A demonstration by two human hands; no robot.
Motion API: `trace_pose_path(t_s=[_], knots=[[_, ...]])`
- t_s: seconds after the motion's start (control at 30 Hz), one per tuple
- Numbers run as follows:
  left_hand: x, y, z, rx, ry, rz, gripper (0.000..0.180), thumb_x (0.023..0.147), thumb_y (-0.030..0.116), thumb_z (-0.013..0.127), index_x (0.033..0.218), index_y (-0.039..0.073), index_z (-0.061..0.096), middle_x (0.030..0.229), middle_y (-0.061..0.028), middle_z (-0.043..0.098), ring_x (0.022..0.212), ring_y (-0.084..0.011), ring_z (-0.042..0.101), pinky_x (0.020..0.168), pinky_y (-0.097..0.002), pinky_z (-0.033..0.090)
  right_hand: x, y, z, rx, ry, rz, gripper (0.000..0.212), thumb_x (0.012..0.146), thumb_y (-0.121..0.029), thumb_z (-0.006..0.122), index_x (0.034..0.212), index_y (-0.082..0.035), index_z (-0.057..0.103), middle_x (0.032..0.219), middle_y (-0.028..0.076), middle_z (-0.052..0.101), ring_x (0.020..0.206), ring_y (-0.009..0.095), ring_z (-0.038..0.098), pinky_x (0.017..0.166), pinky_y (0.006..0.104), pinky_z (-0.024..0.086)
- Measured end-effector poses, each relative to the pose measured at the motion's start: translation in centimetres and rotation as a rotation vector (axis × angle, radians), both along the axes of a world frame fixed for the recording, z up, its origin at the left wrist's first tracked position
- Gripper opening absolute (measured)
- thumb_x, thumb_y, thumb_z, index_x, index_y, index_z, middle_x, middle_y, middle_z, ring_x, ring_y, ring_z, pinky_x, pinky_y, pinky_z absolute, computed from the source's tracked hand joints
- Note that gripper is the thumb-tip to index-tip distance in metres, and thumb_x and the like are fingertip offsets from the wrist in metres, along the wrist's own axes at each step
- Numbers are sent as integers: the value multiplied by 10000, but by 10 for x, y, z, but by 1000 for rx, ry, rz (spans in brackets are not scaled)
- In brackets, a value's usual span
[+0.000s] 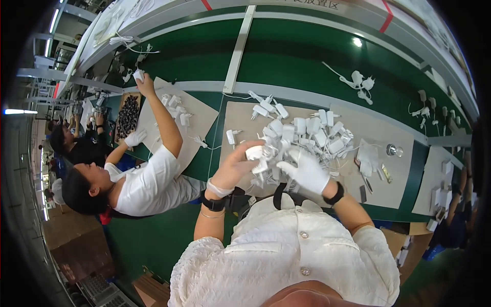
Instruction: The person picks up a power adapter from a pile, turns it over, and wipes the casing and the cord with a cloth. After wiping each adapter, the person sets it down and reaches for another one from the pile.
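Observation:
My left hand (234, 170), its fingers bare and white fabric around the wrist, is closed around a white plug-in power adapter (254, 152) at the near left edge of a large heap. Close on its right, my right hand (308, 173) wears a white glove. Its thumb and fingers are apart, pointing at the adapter and cables. Whether the glove touches a cable there is hard to make out, white against white. Beyond both hands spreads the heap of white adapters (320, 137) with tangled cables. One loose adapter (231, 137) lies left of it.
Brown paper (399, 176) covers the bench. On its right lie a white glove (367, 157), a small glass jar (394, 150), tweezers (367, 184) and a dark block (363, 193). A co-worker (148, 179) sits at my left, handling adapters. Several adapters (360, 82) hang on the green panel ahead.

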State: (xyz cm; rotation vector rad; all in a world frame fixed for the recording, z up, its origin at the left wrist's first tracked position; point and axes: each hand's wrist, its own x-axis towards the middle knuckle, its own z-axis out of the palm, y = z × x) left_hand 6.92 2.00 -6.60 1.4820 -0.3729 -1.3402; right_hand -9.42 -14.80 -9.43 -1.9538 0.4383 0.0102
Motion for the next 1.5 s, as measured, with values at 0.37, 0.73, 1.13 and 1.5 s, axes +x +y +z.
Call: trace_pose_path(t_s=[0.37, 0.73, 1.13, 1.5], knots=[[-49, -20, -36, -207, -302, -240, 409, 849, -1, 526, 1244, 102, 513, 1095, -53, 605, 915, -178, 620, 808, -289, 479, -31, -17, 4, 66, -122, -126, 387, 734, -93, 707, 1104, -21, 621, 1006, 119, 648, 940, 256, 613, 837, 333, 479], [-25, -11, -88, 71, -187, -110, 434, 829, -42, 507, 1248, 65, 482, 1182, -174, 583, 1054, -295, 605, 891, -407, 488, -71, -61, -16, -411, -363, -323, 279, 684, 13, 648, 957, -39, 673, 959, 117, 653, 909, 245, 621, 822, 325, 487], [-46, -20, 39, -793, 619, -159, 453, 868, -28, 505, 1305, 58, 420, 1313, -258, 459, 1169, -392, 526, 970, -486, 439, -78, 16, 81, -260, -175, -215, 240, 814, -186, 667, 998, -39, 621, 911, 142, 641, 826, 307, 638, 739, 375, 511], [-59, -34, 46, -496, 515, 29, 335, 944, 211, 508, 1215, 14, 511, 1157, -155, 558, 865, -174, 601, 734, -279, 478, -83, 13, 91, 1832, -274, -162, 269, 991, -225, 414, 986, -9, 575, 593, 26, 557, 395, 89, 453, 353, 214, 337]])
